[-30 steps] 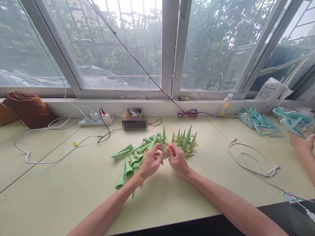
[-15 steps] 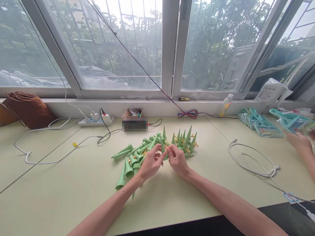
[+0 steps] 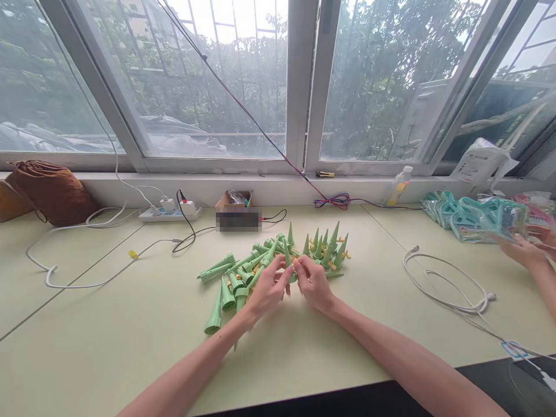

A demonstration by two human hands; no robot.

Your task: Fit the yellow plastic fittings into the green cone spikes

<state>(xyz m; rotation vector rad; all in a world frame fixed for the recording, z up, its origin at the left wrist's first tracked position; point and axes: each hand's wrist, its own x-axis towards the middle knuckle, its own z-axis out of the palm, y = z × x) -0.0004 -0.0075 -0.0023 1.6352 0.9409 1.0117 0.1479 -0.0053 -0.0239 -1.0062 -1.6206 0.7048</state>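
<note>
My left hand [image 3: 271, 285] is closed around a green cone-shaped watering spike [image 3: 287, 255], held point up over the table. The fingertips of my right hand [image 3: 313, 282] are pinched against the side of that spike. What they pinch is small and hidden by the fingers. To the left of my left hand lies a loose pile of green watering spikes [image 3: 216, 310], some tipped over, with small yellow valves [image 3: 255, 270] among them. Beyond my right hand stands a group of spikes [image 3: 332, 240], points up, with yellow valves [image 3: 346, 255] on their sides.
Another person's hand [image 3: 527, 253] is at the right by teal packaged items [image 3: 475, 217]. A coiled white cable [image 3: 443, 304] lies on the right. At the back are a small cardboard box [image 3: 223, 201], a power strip [image 3: 147, 215], a bottle [image 3: 397, 186] and a brown bag [image 3: 52, 194].
My hands and the spike have hardly moved. At the right, the other person's hand has brought a teal packaged item left and down onto the others, and a second hand now shows there.
</note>
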